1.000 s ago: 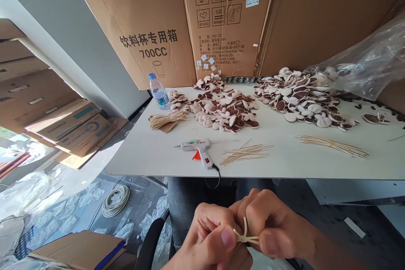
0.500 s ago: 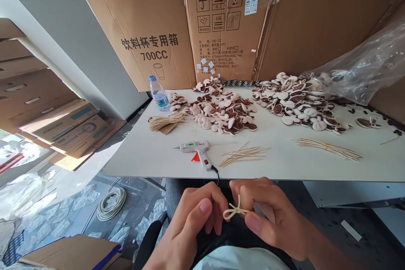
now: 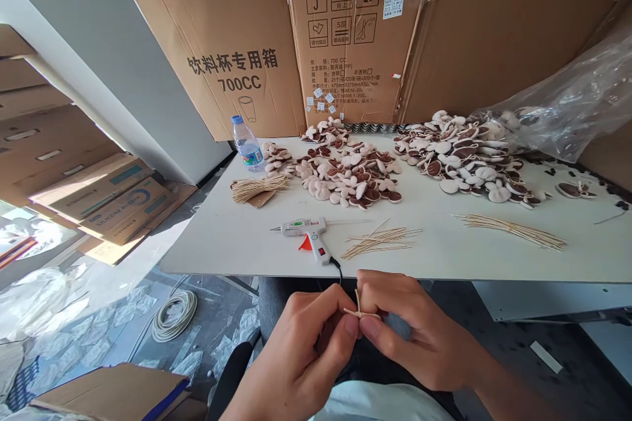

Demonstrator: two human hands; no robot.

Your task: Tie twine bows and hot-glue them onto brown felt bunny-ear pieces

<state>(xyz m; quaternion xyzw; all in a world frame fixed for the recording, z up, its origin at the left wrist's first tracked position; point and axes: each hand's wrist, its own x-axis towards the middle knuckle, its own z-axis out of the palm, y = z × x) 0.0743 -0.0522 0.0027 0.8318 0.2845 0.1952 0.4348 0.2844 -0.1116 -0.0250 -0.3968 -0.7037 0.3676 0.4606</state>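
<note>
Just in front of the table's near edge, my left hand [image 3: 316, 339] and my right hand [image 3: 407, 322] meet, both pinching a small bow of cream cord [image 3: 361, 313]. Its knot shows between my fingertips, with one end sticking up; the loops are largely covered by the fingers. On the table beyond lie loose cream cords [image 3: 382, 242] and a white hot glue gun [image 3: 309, 237] with a red trigger, pointing left. Farther back is a heap of brown and cream fabric pieces [image 3: 350, 177].
A second heap of fabric pieces [image 3: 464, 158] sits at the right, before a clear plastic bag [image 3: 557, 105]. Cord bundles lie at left [image 3: 259, 189] and right [image 3: 513, 230]. A water bottle [image 3: 247, 145] stands near the big carton [image 3: 232, 26]. Coiled cable [image 3: 174, 316] is on the floor.
My left hand has moved right and closed on the bow, which only the right hand held before. The loop that stuck out to the left is now covered by fingers.
</note>
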